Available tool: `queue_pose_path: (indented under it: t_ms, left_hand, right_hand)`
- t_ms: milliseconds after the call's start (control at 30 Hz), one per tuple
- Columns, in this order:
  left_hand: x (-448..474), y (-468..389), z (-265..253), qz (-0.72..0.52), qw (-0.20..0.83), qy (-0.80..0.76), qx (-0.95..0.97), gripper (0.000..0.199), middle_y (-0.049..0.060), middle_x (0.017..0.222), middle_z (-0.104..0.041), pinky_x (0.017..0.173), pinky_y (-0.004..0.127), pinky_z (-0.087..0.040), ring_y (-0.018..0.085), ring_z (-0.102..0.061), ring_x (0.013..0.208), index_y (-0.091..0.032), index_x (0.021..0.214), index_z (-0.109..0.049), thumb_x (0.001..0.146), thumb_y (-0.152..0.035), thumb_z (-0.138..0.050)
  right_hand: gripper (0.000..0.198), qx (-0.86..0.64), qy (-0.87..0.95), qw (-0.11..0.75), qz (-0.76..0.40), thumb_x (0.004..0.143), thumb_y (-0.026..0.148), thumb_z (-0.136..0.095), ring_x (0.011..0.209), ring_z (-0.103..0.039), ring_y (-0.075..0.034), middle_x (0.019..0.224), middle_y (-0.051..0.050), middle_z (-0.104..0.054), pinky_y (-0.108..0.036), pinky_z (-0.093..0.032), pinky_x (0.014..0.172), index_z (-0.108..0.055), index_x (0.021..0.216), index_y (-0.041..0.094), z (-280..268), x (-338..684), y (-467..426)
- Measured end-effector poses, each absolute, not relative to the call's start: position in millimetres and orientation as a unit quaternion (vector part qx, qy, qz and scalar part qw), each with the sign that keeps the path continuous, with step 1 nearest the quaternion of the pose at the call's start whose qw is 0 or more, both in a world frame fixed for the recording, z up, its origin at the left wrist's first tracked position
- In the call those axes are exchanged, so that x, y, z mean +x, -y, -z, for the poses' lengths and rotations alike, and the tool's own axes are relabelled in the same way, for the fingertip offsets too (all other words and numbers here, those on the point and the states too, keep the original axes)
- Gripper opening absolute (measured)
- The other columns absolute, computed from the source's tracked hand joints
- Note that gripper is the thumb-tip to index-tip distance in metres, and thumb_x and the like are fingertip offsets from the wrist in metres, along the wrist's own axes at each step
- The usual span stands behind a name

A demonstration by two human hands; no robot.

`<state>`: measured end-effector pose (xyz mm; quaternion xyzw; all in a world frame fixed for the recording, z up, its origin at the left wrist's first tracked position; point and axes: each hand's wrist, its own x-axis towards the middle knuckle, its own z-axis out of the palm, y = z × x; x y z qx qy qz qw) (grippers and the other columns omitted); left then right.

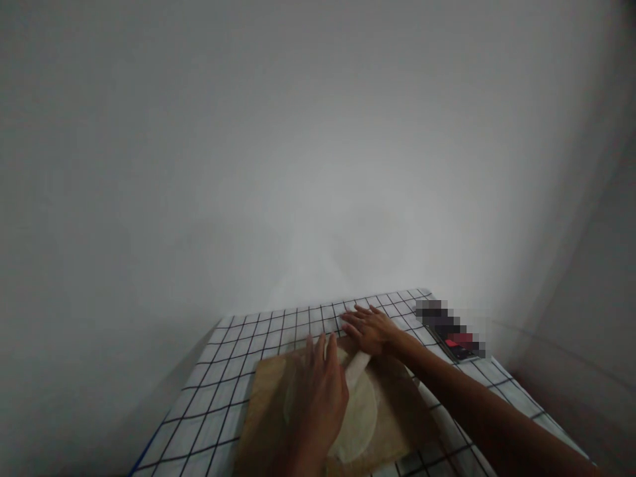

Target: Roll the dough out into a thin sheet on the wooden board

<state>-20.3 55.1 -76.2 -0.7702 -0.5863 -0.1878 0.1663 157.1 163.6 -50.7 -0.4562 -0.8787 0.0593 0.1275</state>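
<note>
A flat, round sheet of pale dough lies on a wooden board. Across it, at a slant, runs a light rolling pin. My right hand rests over the pin's far end, palm down with its fingers stretched out. Nearer to me, my left hand is over the dough and the pin's near part, its fingers straight and pointing away. That hand hides the pin's near end and part of the dough, so I cannot see how it touches the pin.
A white tablecloth with dark grid lines covers the table under the board. At the right edge lies a dark, partly pixelated item with red on it. A plain pale wall rises directly behind the table.
</note>
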Motion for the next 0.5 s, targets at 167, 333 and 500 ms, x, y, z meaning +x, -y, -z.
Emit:
queue_pose_path:
  t_ms: [167, 333, 500]
  left_hand:
    - [-11, -50, 81, 0.209, 0.193, 0.564, -0.775, 0.048, 0.015, 0.151, -0.046, 0.112, 0.061, -0.035, 0.036, -0.031, 0.145, -0.011, 0.143, -0.048, 0.097, -0.018, -0.037]
    - [2, -28, 82, 0.234, 0.22, 0.555, -0.768, 0.045, 0.013, 0.15, -0.049, 0.115, 0.063, -0.031, 0.035, -0.035, 0.144, -0.014, 0.14, -0.052, 0.098, -0.027, -0.041]
    - [12, -7, 86, 0.248, 0.223, 0.533, -0.777, 0.047, 0.01, 0.154, -0.043, 0.121, 0.06, -0.023, 0.032, -0.03, 0.147, -0.017, 0.145, -0.048, 0.099, -0.026, -0.041]
  right_hand:
    - [0.055, -0.482, 0.865, 0.131, -0.044, 0.104, 0.047, -0.02, 0.147, -0.028, -0.026, 0.154, -0.005, -0.044, -0.055, -0.02, 0.119, -0.045, 0.148, 0.025, 49, 181, -134]
    - [0.055, -0.505, 0.852, 0.129, -0.035, 0.103, 0.041, -0.022, 0.148, -0.024, -0.027, 0.157, -0.007, -0.038, -0.054, -0.02, 0.119, -0.044, 0.149, 0.02, 56, 206, -94]
    - [0.054, -0.512, 0.844, 0.154, -0.04, 0.104, 0.039, -0.019, 0.15, -0.018, -0.025, 0.16, -0.002, -0.032, -0.056, -0.015, 0.12, -0.033, 0.154, 0.025, 66, 219, -71]
